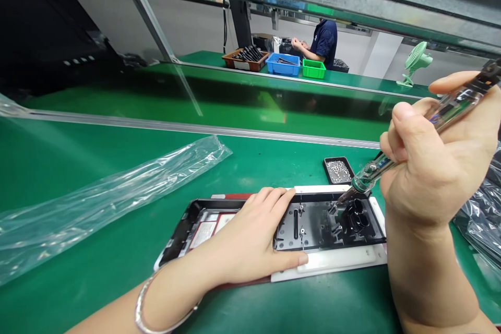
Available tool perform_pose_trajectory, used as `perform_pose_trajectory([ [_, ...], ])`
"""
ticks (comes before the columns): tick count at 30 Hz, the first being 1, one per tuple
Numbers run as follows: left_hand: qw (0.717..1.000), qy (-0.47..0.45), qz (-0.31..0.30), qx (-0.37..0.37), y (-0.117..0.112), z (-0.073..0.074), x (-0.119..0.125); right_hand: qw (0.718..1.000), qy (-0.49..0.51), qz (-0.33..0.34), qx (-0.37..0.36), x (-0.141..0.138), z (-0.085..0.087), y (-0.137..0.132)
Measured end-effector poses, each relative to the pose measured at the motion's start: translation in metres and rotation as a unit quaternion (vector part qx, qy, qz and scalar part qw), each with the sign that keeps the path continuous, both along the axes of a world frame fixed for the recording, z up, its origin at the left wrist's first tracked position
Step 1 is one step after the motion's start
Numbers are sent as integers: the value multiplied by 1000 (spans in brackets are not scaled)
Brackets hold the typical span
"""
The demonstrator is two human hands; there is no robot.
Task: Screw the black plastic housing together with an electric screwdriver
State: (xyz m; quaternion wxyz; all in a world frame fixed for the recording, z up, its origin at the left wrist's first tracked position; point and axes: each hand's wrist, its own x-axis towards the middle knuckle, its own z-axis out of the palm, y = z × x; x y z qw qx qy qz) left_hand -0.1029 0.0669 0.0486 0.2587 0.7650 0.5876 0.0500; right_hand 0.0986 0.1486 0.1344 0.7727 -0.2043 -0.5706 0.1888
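A long black plastic housing (313, 235) lies open side up in a white fixture (332, 261) on the green bench. Across its middle rests my left hand (254, 240), fingers stretched out, thumb on the fixture's near edge. My right hand (434, 162) is wrapped round an electric screwdriver (368, 177) with a clear body. Its tip points down into the right part of the housing, near a post; whether it touches a screw is too small to tell. Just behind the fixture sits a small black tray (338, 170) of tiny screws.
A clear plastic bag (117, 198) lies at left; dark bagged items (485, 203) are at right. A metal rail (195, 128) crosses behind. Beyond stand a brown bin (245, 60), a blue bin (282, 65), a green bin (313, 69), a fan (415, 62) and a co-worker (324, 42).
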Motion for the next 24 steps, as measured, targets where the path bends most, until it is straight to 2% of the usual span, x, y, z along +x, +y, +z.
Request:
perform_pose_trajectory([
  [16,999,27,3,-29,1,3,2,998,-50,-19,20,0,-1,-3],
  [24,999,31,3,-35,1,4,3,1000,-26,-14,4,0,0,-2],
])
